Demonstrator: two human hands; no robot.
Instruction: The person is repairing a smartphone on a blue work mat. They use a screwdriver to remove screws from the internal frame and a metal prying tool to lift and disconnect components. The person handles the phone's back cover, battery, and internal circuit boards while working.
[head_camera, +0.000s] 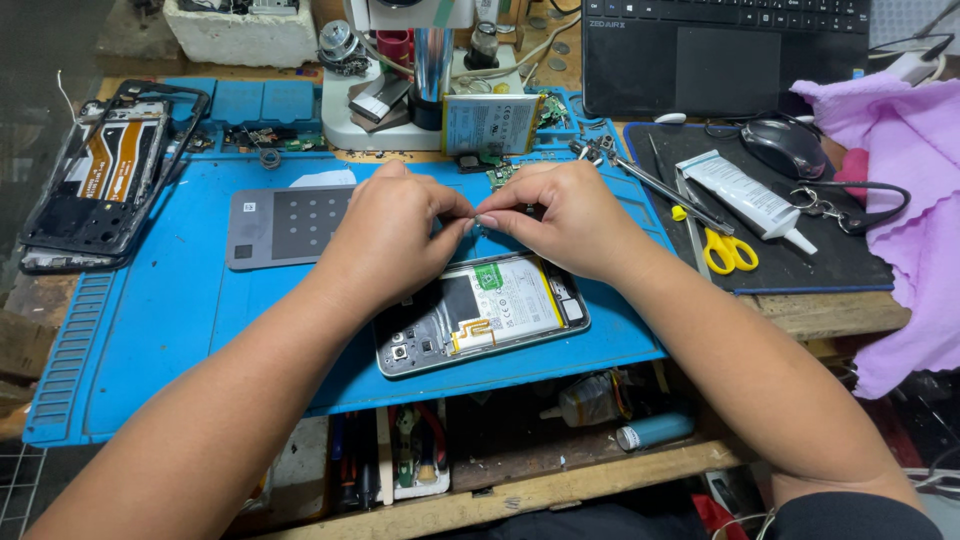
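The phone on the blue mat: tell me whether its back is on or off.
Off. The phone lies face down on the blue mat with its battery, orange flex cable and circuit boards exposed, below both hands.
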